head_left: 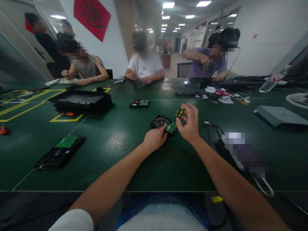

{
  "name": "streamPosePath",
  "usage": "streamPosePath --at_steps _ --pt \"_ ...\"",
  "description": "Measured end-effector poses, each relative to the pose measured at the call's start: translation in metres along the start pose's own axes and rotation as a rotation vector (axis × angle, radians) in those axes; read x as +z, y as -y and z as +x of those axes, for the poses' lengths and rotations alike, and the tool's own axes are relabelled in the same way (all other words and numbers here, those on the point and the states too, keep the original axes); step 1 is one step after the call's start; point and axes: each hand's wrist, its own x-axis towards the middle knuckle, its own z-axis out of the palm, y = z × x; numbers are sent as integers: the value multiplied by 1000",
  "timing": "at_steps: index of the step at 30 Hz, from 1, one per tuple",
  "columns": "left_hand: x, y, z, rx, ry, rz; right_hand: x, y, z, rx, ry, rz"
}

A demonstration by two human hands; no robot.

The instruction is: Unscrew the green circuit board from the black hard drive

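Head view: the left hand (155,138) holds the drive (158,121) on the worktop (115,173), presumably steadying it; the right hand (190,124) has its grip pinching a tilted screwdriver (180,112) beside the board (171,127).

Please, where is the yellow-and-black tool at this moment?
In the head view, the yellow-and-black tool is in the right hand, slightly right of centre, near the green circuit board beside the left hand.
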Motion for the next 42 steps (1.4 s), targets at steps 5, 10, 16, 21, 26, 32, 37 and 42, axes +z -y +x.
streamPosePath --at_steps 5,10,16,21,26,32,37,42 --pt "3 1 1 -4 -16 -2 0 -1 1 -9 -14 -11" --pt "2 1 0 -12 -18 -4 1 -2 0 -13 -16 -6" --pt "-3 -1 -2 -32 -18 -13 0 -3 0 -4 -6 1" --pt "-3 -1 -1 -52 2 -38 -2 -1 0 8 0 -32" --pt "0 1 1 -70 3 -52 0 0 -1 9 15 -18" --pt "0 2 1 -69 9 -54 -1 0 1 -20 -1 -10" --pt "3 5 3 -68 17 -75 -1 0 0 -12 3 -24" --pt "5 6 5 -58 23 -68 0 -2 -1 2 22 29"
